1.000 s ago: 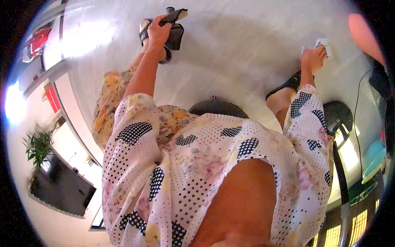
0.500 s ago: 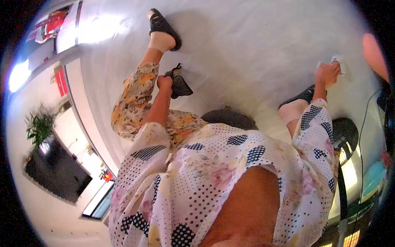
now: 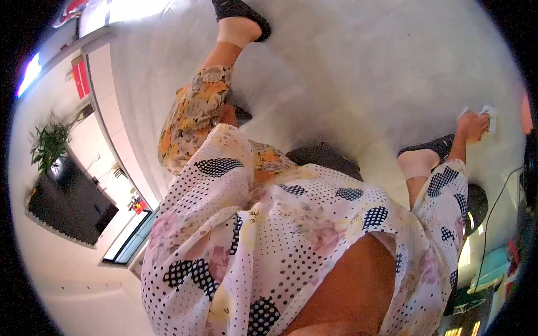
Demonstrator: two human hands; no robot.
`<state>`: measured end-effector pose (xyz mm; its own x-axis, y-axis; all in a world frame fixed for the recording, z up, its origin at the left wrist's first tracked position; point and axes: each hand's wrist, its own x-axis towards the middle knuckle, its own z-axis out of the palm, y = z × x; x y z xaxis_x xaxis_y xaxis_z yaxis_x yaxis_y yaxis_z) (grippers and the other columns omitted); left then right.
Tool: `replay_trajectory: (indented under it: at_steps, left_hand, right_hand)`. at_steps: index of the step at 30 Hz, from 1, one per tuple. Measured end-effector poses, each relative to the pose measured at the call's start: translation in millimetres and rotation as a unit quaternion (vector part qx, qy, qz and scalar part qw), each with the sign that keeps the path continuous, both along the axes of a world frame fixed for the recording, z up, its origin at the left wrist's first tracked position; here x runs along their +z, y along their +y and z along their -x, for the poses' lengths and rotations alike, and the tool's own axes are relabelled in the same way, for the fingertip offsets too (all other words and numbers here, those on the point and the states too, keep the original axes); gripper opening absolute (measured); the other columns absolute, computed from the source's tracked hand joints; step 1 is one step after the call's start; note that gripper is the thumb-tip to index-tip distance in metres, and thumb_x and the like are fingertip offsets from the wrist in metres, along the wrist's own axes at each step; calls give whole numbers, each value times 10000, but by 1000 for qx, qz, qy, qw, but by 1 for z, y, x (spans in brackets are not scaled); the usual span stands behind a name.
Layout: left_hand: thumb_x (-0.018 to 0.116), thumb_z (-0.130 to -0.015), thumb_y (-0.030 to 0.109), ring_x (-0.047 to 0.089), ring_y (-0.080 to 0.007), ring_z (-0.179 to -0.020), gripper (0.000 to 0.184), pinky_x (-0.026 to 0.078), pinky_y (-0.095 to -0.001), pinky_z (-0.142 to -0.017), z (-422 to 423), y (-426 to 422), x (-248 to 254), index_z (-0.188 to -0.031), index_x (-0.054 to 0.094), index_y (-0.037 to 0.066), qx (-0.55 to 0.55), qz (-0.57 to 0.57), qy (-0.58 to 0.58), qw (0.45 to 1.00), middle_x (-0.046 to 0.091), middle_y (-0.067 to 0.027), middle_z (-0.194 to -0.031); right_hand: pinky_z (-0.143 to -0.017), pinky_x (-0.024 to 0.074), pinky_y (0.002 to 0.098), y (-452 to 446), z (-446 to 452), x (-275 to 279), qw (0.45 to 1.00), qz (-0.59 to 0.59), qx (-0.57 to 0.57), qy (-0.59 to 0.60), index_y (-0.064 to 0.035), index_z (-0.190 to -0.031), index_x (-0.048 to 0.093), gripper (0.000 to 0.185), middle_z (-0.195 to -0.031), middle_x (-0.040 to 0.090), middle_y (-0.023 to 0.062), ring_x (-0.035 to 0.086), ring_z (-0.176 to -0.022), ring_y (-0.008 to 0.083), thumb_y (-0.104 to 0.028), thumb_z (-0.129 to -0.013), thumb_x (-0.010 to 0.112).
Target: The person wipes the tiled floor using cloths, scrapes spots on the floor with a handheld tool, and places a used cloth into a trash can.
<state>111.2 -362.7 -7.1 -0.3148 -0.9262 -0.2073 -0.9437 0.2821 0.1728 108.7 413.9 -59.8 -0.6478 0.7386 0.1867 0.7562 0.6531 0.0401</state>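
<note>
My left hand is low beside my left leg, mostly hidden behind the leg and my sleeve. A dark, flat-looking item shows just past it, in that hand's grip; its kind is unclear. On the right, my right hand is stretched out over the pale floor, its fingers closed on a crumpled white cloth. I cannot tell whether that piece is fabric or paper. My right foot in a black shoe is just beside that hand. The other black shoe is at the top.
Grey smooth floor spreads ahead. A dark rounded thing lies between my legs. On the left are a potted plant and a dark panel. A thin cable hangs at the right, above a turquoise object.
My left hand and the dark item have slipped mostly out of sight behind my leg and sleeve. My right hand with the white cloth shows farther right and lower. The whole view has shifted.
</note>
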Motion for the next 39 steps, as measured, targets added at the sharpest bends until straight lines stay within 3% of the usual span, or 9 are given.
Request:
replay_trajectory:
  at_steps: [6, 15, 19, 22, 23, 27, 30, 34, 39]
  left_hand:
    - [576, -764, 16, 276, -325, -1244, 550, 223, -565, -943, 10, 42, -20, -1276, 380, 66, -100, 3, -17, 995, 327, -169, -1332]
    - [571, -739, -35, 123, -348, -1391, 742, 104, -630, -1056, 40, 341, 8, -1406, 273, 97, -354, -148, -69, 921, 190, -163, -1491]
    - [591, -690, -71, 248, -313, -1358, 674, 140, -642, -1042, 68, 393, -1, -1318, 436, 120, -527, -50, 56, 846, 339, -126, -1430]
    - [550, -712, -110, 324, -303, -1315, 533, 90, -662, -1029, 89, 415, -11, -1195, 545, 115, -615, -148, 183, 753, 439, -109, -1350]
    - [550, -666, -126, 445, -295, -1215, 468, 232, -582, -1034, 101, 422, 4, -1073, 617, 96, -626, -170, 195, 736, 562, -86, -1208]
    - [536, -620, -136, 595, -282, -1004, 427, 464, -320, -885, 136, 441, 17, -964, 658, 84, -600, -357, 313, 644, 645, -90, -1011]
    - [515, -645, -127, 607, -237, -984, 411, 456, -313, -892, 152, 443, 42, -968, 659, 83, -511, -466, 311, 652, 643, -75, -1020]
    - [505, -675, -87, 599, -158, -919, 424, 452, -274, -855, 189, 432, 101, -1023, 664, 97, -498, -395, 252, 730, 659, -44, -953]
    - [537, -720, -63, 592, -171, -930, 400, 471, -286, -844, 266, 358, 62, -1076, 649, 83, -548, -303, 281, 727, 630, -65, -997]
  right_hand:
    - [-894, 424, 529, -8, 5, 36, 999, 22, -27, -24, -53, -1198, 481, 405, -1257, 510, 141, 453, -1194, 333, -236, -838, 444]
    - [-877, 447, 523, -4, -2, 34, 999, 6, -19, -46, -49, -1187, 468, 394, -1207, 520, 144, 456, -1179, 351, -224, -835, 475]
    - [-851, 479, 485, -2, -2, 26, 999, 24, -6, -27, -56, -1165, 479, 357, -1194, 526, 134, 466, -1174, 331, -210, -843, 475]
    - [-833, 505, 464, 0, 0, 16, 999, -41, 14, -17, -70, -1184, 468, 369, -1202, 515, 120, 473, -1171, 310, -210, -845, 506]
    - [-844, 500, 460, -6, 3, 20, 998, -51, 8, -19, -70, -1187, 468, 375, -1201, 514, 118, 474, -1167, 306, -209, -842, 515]
    - [-951, 426, 444, -10, 7, 24, 999, -30, 25, -6, -39, -1189, 474, 397, -1200, 506, 132, 461, -1161, 302, -220, -840, 529]
    - [-1040, 329, 401, -15, 5, 31, 997, -40, 42, -58, -2, -1200, 461, 406, -1229, 485, 152, 422, -1198, 292, -212, -854, 500]
    - [-1043, 328, 369, -6, -4, 0, 972, -77, 75, -208, -12, -1220, 427, 393, -1275, 473, 167, 418, -1211, 301, -186, -869, 461]
    - [-1052, 313, 387, -10, -13, -12, 999, 37, -17, 0, -8, -1257, 398, 425, -1301, 450, 173, 399, -1231, 311, -185, -876, 457]
